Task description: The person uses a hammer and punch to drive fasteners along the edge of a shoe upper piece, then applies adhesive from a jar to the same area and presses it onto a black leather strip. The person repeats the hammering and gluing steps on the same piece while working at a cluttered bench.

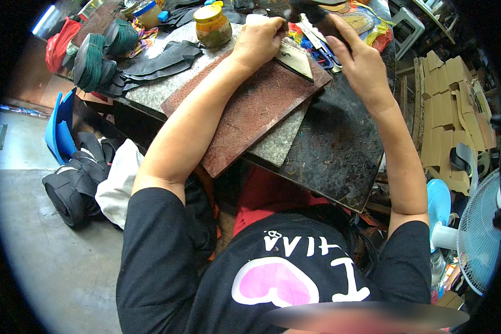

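My left hand [258, 43] is closed, its fingers pinched together beside a cream, flat piece [296, 62] with a dark mark on it. Whatever sits between those fingertips is too hidden to name. That piece lies on a reddish-brown board [245, 106], which rests at a slant on a grey speckled slab [281, 139]. Raised at the right, my right hand [362, 64] grips a dark hammer-like tool [315, 15], its head blurred and close to the left fingertips. Scissors with blue handles [324, 57] lie below the tool, partly covered.
A yellow-lidded jar [212, 28], black strips [161, 65] and green thread spools [90, 64] crowd the table's left. The black tabletop [339, 139] has a corner near my body. Cardboard pieces [448, 106] and a fan [480, 231] stand right; black rolls [75, 189] lie left.
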`<state>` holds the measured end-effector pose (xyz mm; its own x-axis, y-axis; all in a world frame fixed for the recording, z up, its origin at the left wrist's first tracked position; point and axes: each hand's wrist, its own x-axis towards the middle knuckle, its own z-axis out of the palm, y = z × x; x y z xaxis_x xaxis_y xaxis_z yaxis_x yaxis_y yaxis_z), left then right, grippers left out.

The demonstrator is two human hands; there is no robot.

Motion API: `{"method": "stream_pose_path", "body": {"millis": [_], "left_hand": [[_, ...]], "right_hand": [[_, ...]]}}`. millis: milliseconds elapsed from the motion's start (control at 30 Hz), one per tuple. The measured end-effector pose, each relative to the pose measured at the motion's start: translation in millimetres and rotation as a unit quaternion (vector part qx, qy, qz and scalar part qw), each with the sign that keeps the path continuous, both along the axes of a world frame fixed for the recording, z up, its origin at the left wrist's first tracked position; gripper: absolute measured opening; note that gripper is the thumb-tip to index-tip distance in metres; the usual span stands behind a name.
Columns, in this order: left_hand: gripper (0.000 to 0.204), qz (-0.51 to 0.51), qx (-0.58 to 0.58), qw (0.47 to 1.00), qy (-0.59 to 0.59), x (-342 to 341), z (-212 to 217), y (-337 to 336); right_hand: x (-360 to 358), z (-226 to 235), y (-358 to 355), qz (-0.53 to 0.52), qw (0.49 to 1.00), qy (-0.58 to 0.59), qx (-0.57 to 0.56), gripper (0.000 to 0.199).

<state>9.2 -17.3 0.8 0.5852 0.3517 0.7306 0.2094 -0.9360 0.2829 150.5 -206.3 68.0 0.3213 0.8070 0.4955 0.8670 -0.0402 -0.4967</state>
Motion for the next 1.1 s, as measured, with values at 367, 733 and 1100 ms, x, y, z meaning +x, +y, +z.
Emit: {"method": "stream_pose_path", "body": {"millis": [367, 733, 1100], "left_hand": [[0.016, -0.12, -0.551, 0.795, -0.224, -2.9, -16.8, 18.0], [0.019, -0.019, -0.171, 0.985, 0.002, -5.4, -11.9, 14.9], [0.02, 0.004, 0.011, 1.0, 0.026, 0.2, -0.9, -4.0]], "right_hand": [[-10.5, -30.8, -22.9, -0.087, 0.977, -0.078, -0.176, 0.044], [-2.2, -28.4, -19.6, -0.054, 0.986, -0.051, -0.151, 0.041], [-1.6, 11.5, -11.8, 0.036, 0.993, 0.014, 0.112, 0.04]]}}
